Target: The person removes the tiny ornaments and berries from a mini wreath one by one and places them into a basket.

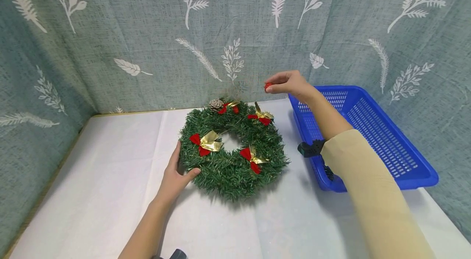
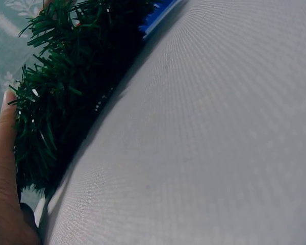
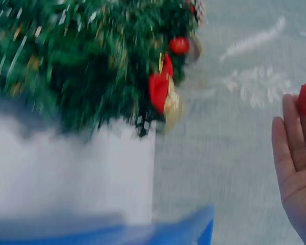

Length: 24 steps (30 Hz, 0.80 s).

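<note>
A green Christmas wreath [image 1: 235, 181] lies on the white-covered table, with several red-and-gold bows [image 1: 207, 143] and a pinecone [image 1: 216, 105] on it. My left hand [image 1: 176, 179] holds its left edge, thumb on top and fingers round the outer side. In the left wrist view, one finger [image 2: 4, 148] lies along the green needles. Raised beyond the wreath's far right side, my right hand [image 1: 288, 84] pinches a small red ornament [image 1: 268, 86] between thumb and fingers. A round red ball [image 3: 179, 46] shows on the wreath in the blurred right wrist view.
On the right stands a blue plastic basket [image 1: 408, 165] with slotted walls, under my right forearm; dark items show at its near left side. A grey-green curtain [image 1: 154, 42] with white leaf prints hangs behind the table [image 1: 110, 193]. A black strap [image 1: 312, 148] circles my right wrist.
</note>
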Available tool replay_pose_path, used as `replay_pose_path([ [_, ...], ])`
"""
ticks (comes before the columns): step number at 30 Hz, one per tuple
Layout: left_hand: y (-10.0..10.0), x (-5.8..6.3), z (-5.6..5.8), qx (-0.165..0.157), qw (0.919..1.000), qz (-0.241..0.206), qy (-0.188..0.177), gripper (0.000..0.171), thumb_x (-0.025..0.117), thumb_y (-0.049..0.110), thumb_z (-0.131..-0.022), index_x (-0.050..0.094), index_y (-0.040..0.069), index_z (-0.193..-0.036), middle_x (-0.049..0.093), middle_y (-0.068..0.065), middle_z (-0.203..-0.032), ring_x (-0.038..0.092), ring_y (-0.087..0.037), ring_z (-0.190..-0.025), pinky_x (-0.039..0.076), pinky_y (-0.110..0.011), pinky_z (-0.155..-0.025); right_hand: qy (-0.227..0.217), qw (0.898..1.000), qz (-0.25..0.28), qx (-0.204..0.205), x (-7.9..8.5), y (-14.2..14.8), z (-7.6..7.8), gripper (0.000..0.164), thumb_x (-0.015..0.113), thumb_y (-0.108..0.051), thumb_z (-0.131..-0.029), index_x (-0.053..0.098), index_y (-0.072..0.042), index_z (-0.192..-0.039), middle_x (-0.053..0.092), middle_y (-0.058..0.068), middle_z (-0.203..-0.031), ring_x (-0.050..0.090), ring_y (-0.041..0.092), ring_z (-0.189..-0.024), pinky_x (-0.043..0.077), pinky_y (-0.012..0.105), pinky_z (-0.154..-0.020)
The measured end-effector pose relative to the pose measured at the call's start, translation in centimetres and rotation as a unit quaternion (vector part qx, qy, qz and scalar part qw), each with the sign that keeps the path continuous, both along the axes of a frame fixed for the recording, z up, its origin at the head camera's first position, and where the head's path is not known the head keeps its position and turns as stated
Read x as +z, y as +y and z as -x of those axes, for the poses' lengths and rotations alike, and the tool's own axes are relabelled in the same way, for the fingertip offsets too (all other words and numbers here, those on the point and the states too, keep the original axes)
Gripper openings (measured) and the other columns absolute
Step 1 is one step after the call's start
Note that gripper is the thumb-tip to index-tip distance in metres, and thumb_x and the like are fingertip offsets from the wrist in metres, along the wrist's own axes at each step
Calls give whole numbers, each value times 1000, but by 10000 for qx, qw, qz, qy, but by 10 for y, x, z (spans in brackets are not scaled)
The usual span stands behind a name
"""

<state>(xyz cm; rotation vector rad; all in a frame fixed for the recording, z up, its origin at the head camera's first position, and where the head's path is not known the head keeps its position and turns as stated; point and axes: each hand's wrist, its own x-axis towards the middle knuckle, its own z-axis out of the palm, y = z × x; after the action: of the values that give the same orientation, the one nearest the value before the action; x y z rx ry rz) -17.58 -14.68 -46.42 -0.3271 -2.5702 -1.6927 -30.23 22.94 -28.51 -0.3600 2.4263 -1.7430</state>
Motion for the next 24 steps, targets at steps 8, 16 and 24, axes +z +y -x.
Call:
replay_pose_path([
  [8,0,0,0,0,10000,-26,-17,102,74,31,-82,0,32,-152,2,-5,-160,3,-30,-146,15,-52,-116,-191,9972,286,-662,-1,42,-8,27,73,-8,-83,70,-7,-109,72,-7,-88,67,10,-89,51,29,-90],
  [16,0,1,-1,-8,10000,-24,-64,102,74,32,-83,0,30,-153,2,-6,-160,4,-32,-146,15,-53,-115,-167,9967,-242,-750,-11,77,-19,23,73,-13,-83,71,-13,-106,71,-11,-88,66,8,-89,51,20,-82],
  [24,-1,1,-1,-23,9999,-57,-100,101,73,30,-83,0,31,-152,1,-7,-160,4,-32,-146,15,-52,-115,-331,9901,-982,-950,-38,107,-27,30,76,-19,-81,70,-6,-108,69,-13,-86,64,4,-85,52,28,-87],
])
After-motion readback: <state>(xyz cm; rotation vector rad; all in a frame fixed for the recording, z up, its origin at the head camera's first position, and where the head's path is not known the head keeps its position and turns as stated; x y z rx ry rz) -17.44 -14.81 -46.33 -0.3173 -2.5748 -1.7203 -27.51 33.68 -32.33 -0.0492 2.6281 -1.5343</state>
